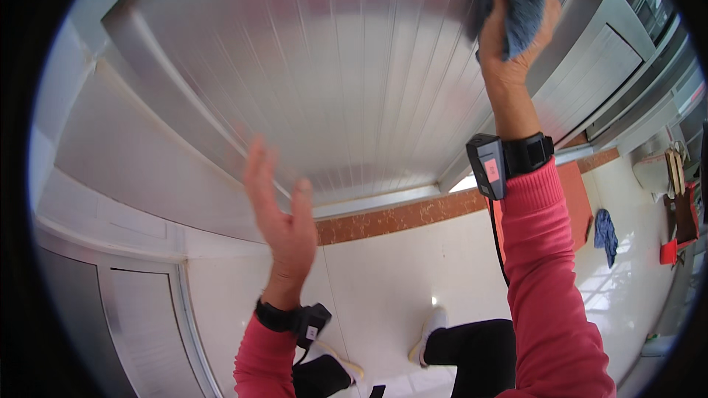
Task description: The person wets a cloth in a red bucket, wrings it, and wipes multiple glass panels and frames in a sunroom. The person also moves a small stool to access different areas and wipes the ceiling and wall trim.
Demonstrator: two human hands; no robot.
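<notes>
A grooved metal door panel [354, 94] fills the view before me. My right hand [517, 38] grips a crumpled grey-blue cloth [520, 0] near the panel's upper right edge, close to the door frame. Lower and to the left is my left hand [282, 215], slightly blurred, fingers raised and apart, holding nothing. It is in front of the door's lower left part; whether it touches the surface cannot be told. Both wrists carry black straps with small devices.
A brown marbled strip [404, 224] runs along the door's foot, above pale floor tiles [387, 276]. At right, a red mat [572, 204], a blue cloth [606, 235] and a red object [668, 252] lie beyond my arm. Another panelled door [149, 320] stands lower left.
</notes>
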